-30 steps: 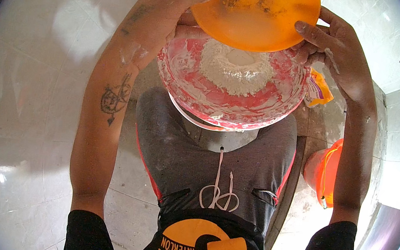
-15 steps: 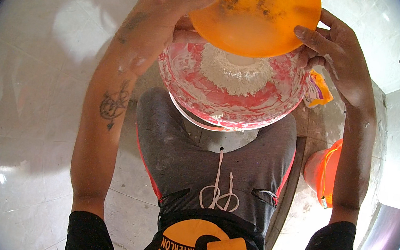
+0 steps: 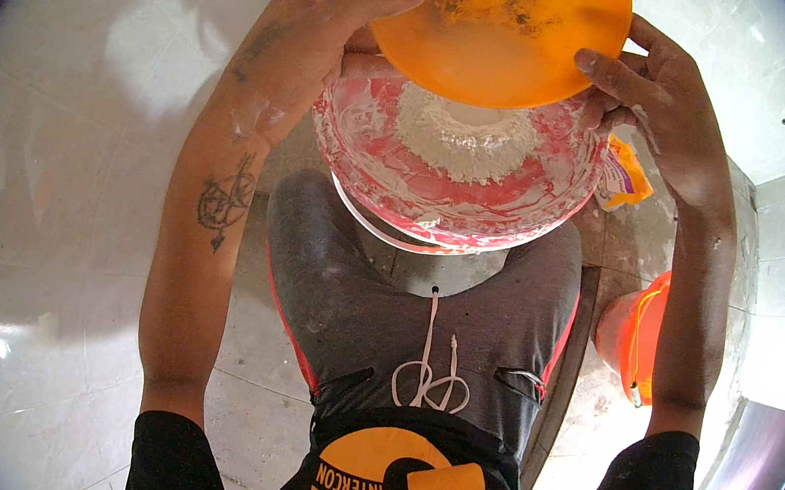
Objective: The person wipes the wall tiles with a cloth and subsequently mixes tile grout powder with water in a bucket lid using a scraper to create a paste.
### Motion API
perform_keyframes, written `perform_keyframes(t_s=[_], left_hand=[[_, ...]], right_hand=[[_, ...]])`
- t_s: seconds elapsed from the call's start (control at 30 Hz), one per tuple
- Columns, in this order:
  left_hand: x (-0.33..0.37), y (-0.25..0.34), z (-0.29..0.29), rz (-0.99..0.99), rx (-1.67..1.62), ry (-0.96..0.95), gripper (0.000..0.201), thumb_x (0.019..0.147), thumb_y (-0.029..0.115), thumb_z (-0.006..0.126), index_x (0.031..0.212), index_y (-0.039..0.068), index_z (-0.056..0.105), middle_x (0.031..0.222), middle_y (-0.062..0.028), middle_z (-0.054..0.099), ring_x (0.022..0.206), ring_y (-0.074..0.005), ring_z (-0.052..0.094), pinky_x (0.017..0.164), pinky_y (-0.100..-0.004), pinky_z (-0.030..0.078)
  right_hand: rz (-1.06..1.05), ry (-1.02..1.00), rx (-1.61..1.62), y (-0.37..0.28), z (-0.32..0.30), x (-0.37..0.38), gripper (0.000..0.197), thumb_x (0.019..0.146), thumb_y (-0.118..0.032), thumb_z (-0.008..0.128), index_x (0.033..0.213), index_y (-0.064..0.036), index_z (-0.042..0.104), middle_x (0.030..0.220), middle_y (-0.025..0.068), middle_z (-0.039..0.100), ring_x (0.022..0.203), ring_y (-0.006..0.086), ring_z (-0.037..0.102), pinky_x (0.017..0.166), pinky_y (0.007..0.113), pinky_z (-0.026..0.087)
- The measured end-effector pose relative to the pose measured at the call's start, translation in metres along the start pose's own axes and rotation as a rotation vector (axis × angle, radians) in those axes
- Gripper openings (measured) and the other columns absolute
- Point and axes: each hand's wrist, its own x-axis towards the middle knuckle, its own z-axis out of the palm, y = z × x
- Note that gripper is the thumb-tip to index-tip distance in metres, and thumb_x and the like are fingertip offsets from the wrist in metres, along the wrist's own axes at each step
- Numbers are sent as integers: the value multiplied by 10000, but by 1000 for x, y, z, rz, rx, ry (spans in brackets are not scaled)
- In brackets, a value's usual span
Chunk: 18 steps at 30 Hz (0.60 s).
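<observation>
An orange round bowl (image 3: 495, 65) with dusty grey smudges is held over a red tub (image 3: 391, 183). My left hand (image 3: 334, 27) grips its left rim, thumb on top and the other fingers below. On the right rim, my right hand (image 3: 652, 93) holds it the same way. Inside the tub lies a mound of pale powder (image 3: 469, 151), ringed by whitish smears on the red walls. The bowl covers the far part of the tub and runs out of the picture at the top. What the bowl may contain cannot be made out.
The tub stands by my knees, a white handle (image 3: 379, 230) hanging on its near side. To its right lies an orange and purple packet (image 3: 628, 175). An orange-red bucket (image 3: 623, 337) with a yellow handle stands beside my right forearm. Pale tiled walls (image 3: 54, 181) enclose the left side.
The bowl has risen very slightly, both hands still on its rim. Otherwise the scene looks the same.
</observation>
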Motion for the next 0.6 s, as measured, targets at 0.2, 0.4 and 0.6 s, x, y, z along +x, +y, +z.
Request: perform_keyframes(t_s=[0.2, 0.4, 0.6], left_hand=[[-3, 3, 2, 1, 16, 19, 450, 905, 247, 570, 1281, 22, 469, 1210, -98, 585, 1097, -204, 594, 926, -353, 504], [-3, -1, -1, 13, -16, 13, 439, 902, 245, 577, 1272, 28, 479, 1198, -91, 593, 1094, -202, 596, 937, -353, 496], [-4, 2, 0, 11, -26, 4, 445, 901, 234, 582, 1273, 17, 468, 1195, -91, 593, 1091, -203, 596, 924, -349, 503]], right_hand=[[12, 7, -43, -3, 1, -2, 460, 907, -276, 611, 1263, -3, 510, 827, 126, 684, 628, 127, 652, 591, 250, 544], [16, 13, -33, -3, 2, -2, 455, 900, -272, 619, 1256, -6, 519, 813, 118, 684, 618, 123, 647, 589, 254, 540], [-20, -3, -57, -1, -2, -3, 443, 906, -258, 611, 1258, -5, 517, 806, 117, 688, 611, 114, 646, 580, 245, 539]])
